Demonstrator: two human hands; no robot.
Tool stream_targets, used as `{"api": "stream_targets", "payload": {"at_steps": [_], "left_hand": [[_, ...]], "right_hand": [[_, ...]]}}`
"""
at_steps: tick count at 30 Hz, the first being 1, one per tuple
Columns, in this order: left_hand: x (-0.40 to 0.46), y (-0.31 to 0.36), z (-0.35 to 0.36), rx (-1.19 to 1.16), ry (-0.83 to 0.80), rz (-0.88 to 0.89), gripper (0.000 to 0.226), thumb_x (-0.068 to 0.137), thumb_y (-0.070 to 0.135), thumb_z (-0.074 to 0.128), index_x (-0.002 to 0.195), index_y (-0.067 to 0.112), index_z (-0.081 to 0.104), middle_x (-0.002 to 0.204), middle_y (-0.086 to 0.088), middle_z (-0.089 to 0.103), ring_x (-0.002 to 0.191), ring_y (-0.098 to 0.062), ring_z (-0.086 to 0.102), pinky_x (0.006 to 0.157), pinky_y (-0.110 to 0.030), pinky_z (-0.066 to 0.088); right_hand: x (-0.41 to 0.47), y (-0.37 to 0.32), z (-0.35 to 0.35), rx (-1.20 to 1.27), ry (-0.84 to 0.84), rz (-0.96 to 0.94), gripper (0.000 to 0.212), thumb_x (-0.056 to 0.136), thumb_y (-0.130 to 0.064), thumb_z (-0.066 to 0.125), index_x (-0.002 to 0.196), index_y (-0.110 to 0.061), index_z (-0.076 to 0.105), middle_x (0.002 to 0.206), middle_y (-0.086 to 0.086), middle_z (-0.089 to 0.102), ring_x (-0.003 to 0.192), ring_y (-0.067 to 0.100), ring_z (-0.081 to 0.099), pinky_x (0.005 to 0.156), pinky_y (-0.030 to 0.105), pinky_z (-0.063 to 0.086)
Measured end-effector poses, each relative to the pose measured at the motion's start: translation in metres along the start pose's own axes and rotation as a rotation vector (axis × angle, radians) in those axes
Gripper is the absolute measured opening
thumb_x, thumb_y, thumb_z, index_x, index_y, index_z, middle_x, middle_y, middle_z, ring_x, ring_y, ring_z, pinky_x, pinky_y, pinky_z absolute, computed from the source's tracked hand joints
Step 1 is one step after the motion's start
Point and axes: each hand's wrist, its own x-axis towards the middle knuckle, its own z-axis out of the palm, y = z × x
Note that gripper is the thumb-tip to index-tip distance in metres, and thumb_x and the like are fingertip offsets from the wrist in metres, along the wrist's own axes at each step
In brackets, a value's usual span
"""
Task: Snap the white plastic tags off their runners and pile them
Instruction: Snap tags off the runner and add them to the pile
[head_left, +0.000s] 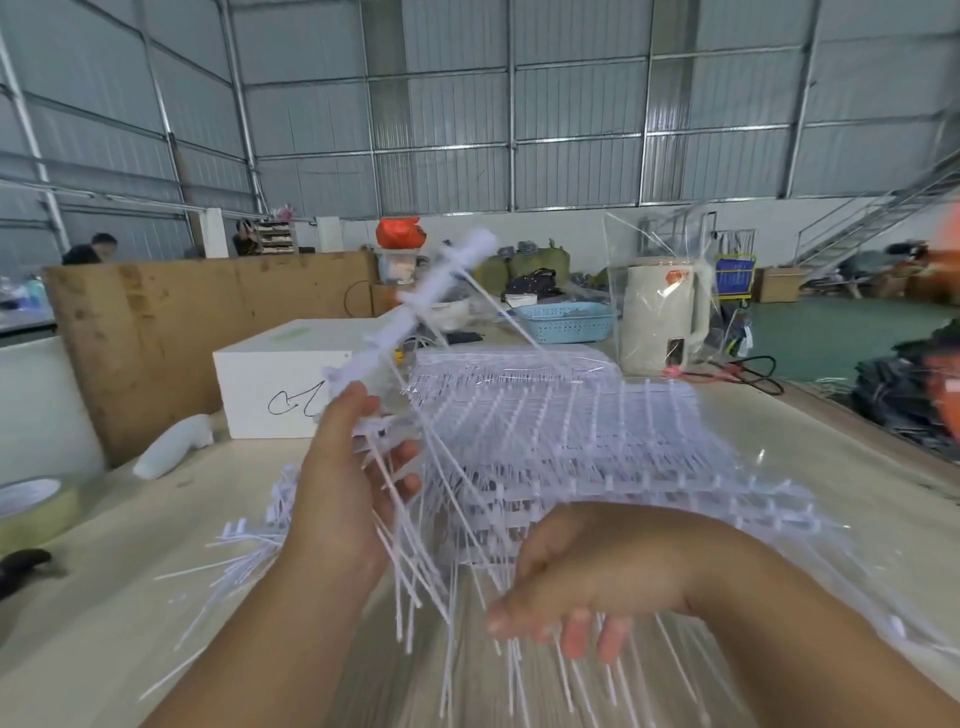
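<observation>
Slanting up and away from the left hand, a white runner trails thin, stiff tags down toward the right hand, the nearer to their free ends. Left fingers curl round the runner's lower end; right fingers close on a bunch of tags. Beyond the fingers, stacked unsnapped runners cover the pale counter, loose tags piled beside the left wrist.
</observation>
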Motion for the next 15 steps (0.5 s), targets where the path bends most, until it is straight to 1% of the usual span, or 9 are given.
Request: {"api": "stream_targets", "payload": {"at_steps": [3,5,6,8,9,11,13,14,15], "left_hand": [[0.005,-0.007,-0.001,0.127,0.02,0.034,0.018,0.084,0.042,0.066,0.096,0.03,0.063,0.09,0.005,0.066,0.064,-0.009,0.067,0.05,-0.028,0.047],[0.008,-0.007,-0.004,0.163,0.044,0.039,0.021,0.083,0.043,0.068,0.1,0.032,0.062,0.089,0.006,0.069,0.064,-0.009,0.069,0.051,-0.029,0.048],[0.01,-0.007,-0.005,0.169,0.061,0.05,0.019,0.083,0.042,0.068,0.098,0.032,0.062,0.083,0.007,0.071,0.062,-0.009,0.069,0.047,-0.027,0.048],[0.011,-0.008,-0.007,0.222,0.076,0.101,0.015,0.083,0.037,0.07,0.095,0.032,0.064,0.08,0.009,0.072,0.068,-0.012,0.07,0.047,-0.028,0.05],[0.011,-0.01,-0.007,0.268,0.071,0.128,0.015,0.082,0.035,0.071,0.095,0.031,0.065,0.086,0.006,0.072,0.077,-0.016,0.07,0.051,-0.03,0.052],[0.01,-0.013,-0.007,0.362,0.042,0.149,0.021,0.081,0.032,0.073,0.1,0.029,0.065,0.1,0.0,0.069,0.088,-0.021,0.068,0.058,-0.033,0.054],[0.005,-0.016,-0.005,0.45,-0.006,0.152,0.025,0.08,0.032,0.074,0.102,0.029,0.064,0.104,0.003,0.068,0.083,-0.011,0.068,0.053,-0.026,0.051],[0.001,-0.017,-0.002,0.491,-0.048,0.16,0.026,0.078,0.033,0.076,0.102,0.031,0.064,0.102,0.007,0.069,0.079,-0.006,0.068,0.05,-0.023,0.049],[-0.004,-0.017,0.001,0.516,-0.103,0.172,0.028,0.076,0.035,0.077,0.101,0.032,0.065,0.098,0.011,0.071,0.076,-0.002,0.068,0.049,-0.02,0.049]], "right_hand": [[0.004,0.002,-0.002,0.005,0.218,-0.045,0.053,0.068,-0.057,0.08,0.091,-0.01,0.067,0.077,0.0,0.069,0.071,0.012,0.069,0.064,0.028,0.059],[0.007,0.005,-0.004,-0.009,0.35,-0.078,0.05,0.066,-0.058,0.079,0.087,-0.015,0.066,0.065,-0.006,0.066,0.055,0.004,0.063,0.051,0.019,0.05],[0.008,0.006,-0.004,0.016,0.374,-0.097,0.047,0.066,-0.055,0.081,0.088,-0.017,0.065,0.065,-0.007,0.066,0.051,0.002,0.06,0.048,0.019,0.047],[0.012,0.009,-0.006,0.085,0.412,-0.154,0.034,0.068,-0.041,0.083,0.092,-0.025,0.064,0.083,-0.005,0.069,0.054,0.003,0.061,0.051,0.023,0.048],[0.013,0.009,-0.007,0.096,0.463,-0.182,0.031,0.071,-0.031,0.081,0.095,-0.03,0.063,0.09,-0.007,0.068,0.056,0.004,0.061,0.054,0.024,0.05],[0.014,0.011,-0.008,0.142,0.605,-0.255,0.037,0.077,-0.015,0.075,0.101,-0.037,0.058,0.097,-0.011,0.063,0.058,0.004,0.06,0.055,0.024,0.05],[0.014,0.01,-0.009,0.242,0.76,-0.35,0.037,0.081,-0.008,0.069,0.101,-0.037,0.057,0.097,-0.012,0.06,0.056,0.002,0.057,0.051,0.021,0.048],[0.013,0.009,-0.009,0.243,0.846,-0.402,0.034,0.083,-0.007,0.067,0.099,-0.036,0.058,0.097,-0.013,0.058,0.058,-0.002,0.055,0.051,0.018,0.047],[0.013,0.008,-0.008,0.179,0.927,-0.449,0.031,0.083,-0.01,0.066,0.099,-0.035,0.059,0.097,-0.016,0.057,0.065,-0.005,0.055,0.055,0.014,0.046]]}}
